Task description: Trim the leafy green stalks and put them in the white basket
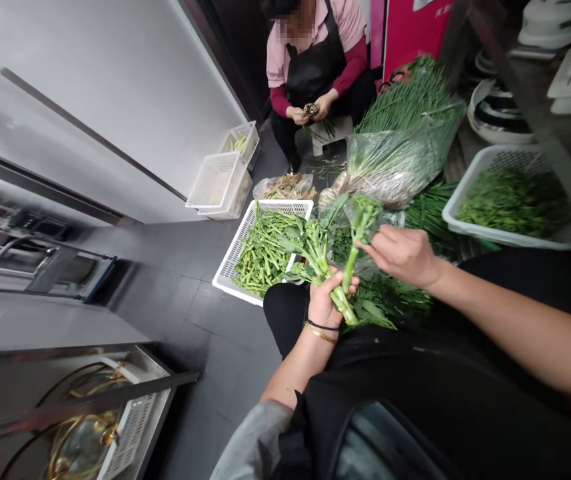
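Note:
My left hand (324, 299), with a dark band and a gold bracelet at the wrist, is closed around thick green vegetable stalks (319, 250) that look like Chinese broccoli. Their leafy, budded tops point away from me. At the head of one upright stalk (351, 263), my right hand (402, 252) has its fingers curled in and pinches the leafy part. Below both hands, loose green leaves (390, 300) lie close to my lap. Just left of them stands a white slotted basket (235, 257) with many cut green stems (265, 250) inside.
Across from me a person (315, 73) in a dark apron sits holding a small bunch. Bagged green onions (395, 160) lie at the right, near a white basket (510, 233) of greens. White bins (215, 183) stand by the wall; a metal rack (165, 387) is lower left.

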A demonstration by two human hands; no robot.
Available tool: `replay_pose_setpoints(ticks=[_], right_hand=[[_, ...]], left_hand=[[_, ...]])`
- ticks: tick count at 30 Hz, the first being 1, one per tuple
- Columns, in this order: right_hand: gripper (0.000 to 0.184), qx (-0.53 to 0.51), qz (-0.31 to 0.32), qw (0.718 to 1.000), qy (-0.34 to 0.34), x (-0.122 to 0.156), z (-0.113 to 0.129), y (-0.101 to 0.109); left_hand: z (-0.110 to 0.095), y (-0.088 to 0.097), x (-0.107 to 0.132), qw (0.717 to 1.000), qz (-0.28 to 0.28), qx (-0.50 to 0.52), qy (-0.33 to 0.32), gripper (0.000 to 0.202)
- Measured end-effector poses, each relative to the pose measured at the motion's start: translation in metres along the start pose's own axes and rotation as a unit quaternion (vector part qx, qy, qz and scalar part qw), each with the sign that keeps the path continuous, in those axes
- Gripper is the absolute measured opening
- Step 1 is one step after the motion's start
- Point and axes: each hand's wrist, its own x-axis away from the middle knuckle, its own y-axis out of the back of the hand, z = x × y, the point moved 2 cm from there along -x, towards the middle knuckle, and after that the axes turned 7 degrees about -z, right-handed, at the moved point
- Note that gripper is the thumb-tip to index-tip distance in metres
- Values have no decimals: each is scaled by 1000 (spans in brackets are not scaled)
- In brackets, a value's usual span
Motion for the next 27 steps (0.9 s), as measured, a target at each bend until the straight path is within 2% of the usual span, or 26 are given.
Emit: replay_pose_setpoints(ticks=[3,5,6,8,9,10,11,12,14,16,18,20,22,24,25,26,27], right_hand=[[37,-30,88,995,-38,30,9,0],[36,-95,210,971,-66,57,15,-8],[34,-129,291,946,-68,69,17,-13],[28,-171,446,877,-60,85,14,-19],[25,-179,493,849,-65,86,10,-19],[28,-189,511,835,-83,81,4,-16],[35,-204,496,836,-117,70,-3,-12],[42,-220,448,851,-161,55,-9,-7],[42,-233,299,894,-239,20,-16,5],[39,-192,163,933,-256,-13,-14,14],[36,-120,93,962,-228,-32,-7,15],[33,-62,68,977,-191,-36,0,8],[32,-58,54,987,-141,-24,5,-1],[30,-133,69,987,-54,-2,8,-7],[28,-183,93,979,-17,9,8,-9],[25,-231,127,965,1,20,7,-9],[22,-273,164,948,-10,28,4,-8]], left_hand=[[-2,0,-3,1000,2,9,16,28],[-6,1,-4,999,22,18,37,24],[-8,2,-5,998,35,24,48,23],[-12,6,-7,995,58,35,78,20],[-13,9,-8,993,65,39,94,19],[-14,11,-9,991,70,41,106,18],[-14,12,-10,990,72,40,115,17],[-13,12,-10,990,72,36,116,18],[-11,10,-9,994,63,27,81,22],[-10,6,-6,999,47,12,0,27],[-11,2,-2,994,24,-8,-107,32],[-12,1,1,982,3,-27,-185,35],[-12,3,1,981,-6,-29,-194,36],[-12,7,-2,991,-2,-11,-136,35],[-11,9,-5,995,2,3,-95,33],[-11,11,-7,998,7,18,-54,31],[-11,13,-9,999,12,32,-15,28]])
